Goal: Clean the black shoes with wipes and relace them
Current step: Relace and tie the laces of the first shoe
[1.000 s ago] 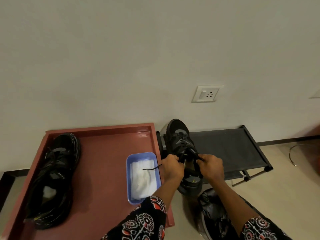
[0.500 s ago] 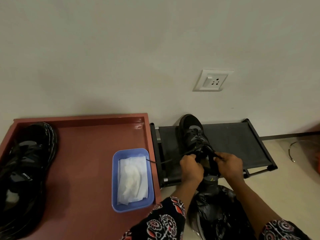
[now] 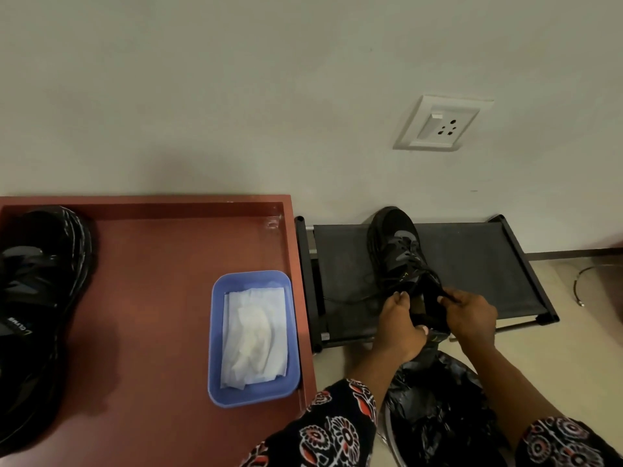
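- Up front in the head view, a black shoe (image 3: 401, 261) stands toe-to-wall on a low black rack (image 3: 472, 264), heel toward the person.
- Both hands work at its collar: the left hand (image 3: 401, 326) curls round the near side of the shoe's opening, and the right hand (image 3: 470, 313) pinches a black lace (image 3: 445, 293) at the top eyelets.
- A loose lace end trails left across the rack's mesh from under the left hand.
- Patterned sleeves (image 3: 337, 429) cover both forearms low in the view, and the hands hide the shoe's heel.
- Crinkled black plastic (image 3: 435, 399), perhaps a bag, lies on the floor between the arms, just below the shoe.
- Left of the rack and touching its frame sits a red tray (image 3: 151, 298).
- On the tray, a blue tub (image 3: 215, 332) holds white wipes (image 3: 253, 335) near the right rim.
- Well apart, at the tray's left edge, lies the second black shoe (image 3: 37, 298), partly cut off by the view.
- A white wall socket (image 3: 441, 124) is above the rack.
- A thin cable (image 3: 586, 281) loops on the floor at far right.
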